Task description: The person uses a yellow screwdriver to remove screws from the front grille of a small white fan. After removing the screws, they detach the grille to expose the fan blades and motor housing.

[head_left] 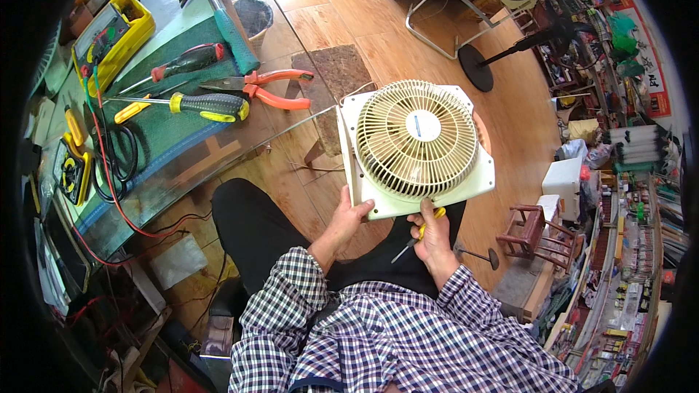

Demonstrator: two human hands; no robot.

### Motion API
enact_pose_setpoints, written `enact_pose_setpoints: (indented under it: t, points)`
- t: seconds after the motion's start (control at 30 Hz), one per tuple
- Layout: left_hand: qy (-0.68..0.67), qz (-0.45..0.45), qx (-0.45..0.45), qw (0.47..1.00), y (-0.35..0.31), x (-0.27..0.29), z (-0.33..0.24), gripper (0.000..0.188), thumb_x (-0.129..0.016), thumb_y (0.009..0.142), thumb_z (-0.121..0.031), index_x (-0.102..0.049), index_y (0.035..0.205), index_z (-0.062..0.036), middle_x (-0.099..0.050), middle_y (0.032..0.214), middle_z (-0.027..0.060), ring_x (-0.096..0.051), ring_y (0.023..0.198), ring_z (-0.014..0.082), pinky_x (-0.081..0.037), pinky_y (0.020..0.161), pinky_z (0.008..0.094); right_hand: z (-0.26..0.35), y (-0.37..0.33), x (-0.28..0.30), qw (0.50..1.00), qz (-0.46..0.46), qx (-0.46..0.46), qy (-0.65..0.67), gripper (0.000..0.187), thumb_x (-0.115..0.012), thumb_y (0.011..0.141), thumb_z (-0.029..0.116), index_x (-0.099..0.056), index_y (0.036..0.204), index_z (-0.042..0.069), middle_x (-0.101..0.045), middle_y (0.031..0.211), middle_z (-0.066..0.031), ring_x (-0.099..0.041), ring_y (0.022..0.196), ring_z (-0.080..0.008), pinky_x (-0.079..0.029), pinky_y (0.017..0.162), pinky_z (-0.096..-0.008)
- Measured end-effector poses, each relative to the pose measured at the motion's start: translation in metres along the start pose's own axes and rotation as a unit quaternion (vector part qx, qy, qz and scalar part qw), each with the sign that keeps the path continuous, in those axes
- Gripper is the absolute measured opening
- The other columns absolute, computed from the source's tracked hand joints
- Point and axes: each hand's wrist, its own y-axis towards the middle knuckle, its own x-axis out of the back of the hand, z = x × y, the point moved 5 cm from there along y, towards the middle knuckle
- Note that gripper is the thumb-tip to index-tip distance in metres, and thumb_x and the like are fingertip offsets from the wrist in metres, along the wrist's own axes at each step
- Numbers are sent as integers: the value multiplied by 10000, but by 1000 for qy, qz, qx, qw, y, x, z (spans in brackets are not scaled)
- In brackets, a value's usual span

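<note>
Squarish cream plastic fan (421, 147) is over the black-trousered lap (369, 252), round grille (453, 147) facing up, left side near the edge of the clear glass tabletop (251, 135), brown wood-look floor (518, 149) off right. Left hand (345, 223) is clamping its near-left corner; right hand (435, 237) is clutching a yellow-handled metal screwdriver (421, 231) slanting down-left, thumb on the fan's near edge.

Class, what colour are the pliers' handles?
The pliers' handles are orange-red, seen best in the head view.
</note>
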Motion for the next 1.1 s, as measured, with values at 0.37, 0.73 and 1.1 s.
enact_pose_setpoints:
  t: [0.37,0.73,1.1]
  points:
    - [1,55,30,998,-19,-24,7,891,-809,1038,-288,-229,1699,-148,-570,1525,121,-582,1370,259,-497,1122,461,33,2,21,989,24,82,-119,349,-887,998,266,-646,1153,66,-638,875,7,-577,668,-78,-387,456,-206]
    - [-62,193,81,976,1,20,2,681,-716,977,-158,-419,1578,-42,-598,1473,145,-587,1354,289,-499,1166,441,105,17,72,963,79,73,-247,491,-959,907,363,-663,1150,56,-573,820,57,-473,593,-37,-335,464,-210]
    - [-130,-108,139,976,46,46,14,473,-626,1040,-316,-618,1444,-69,-684,1379,125,-647,1253,310,-484,1180,529,134,23,73,938,142,43,-315,449,-936,928,331,-698,1171,39,-595,851,66,-461,605,-16,-356,490,-204]
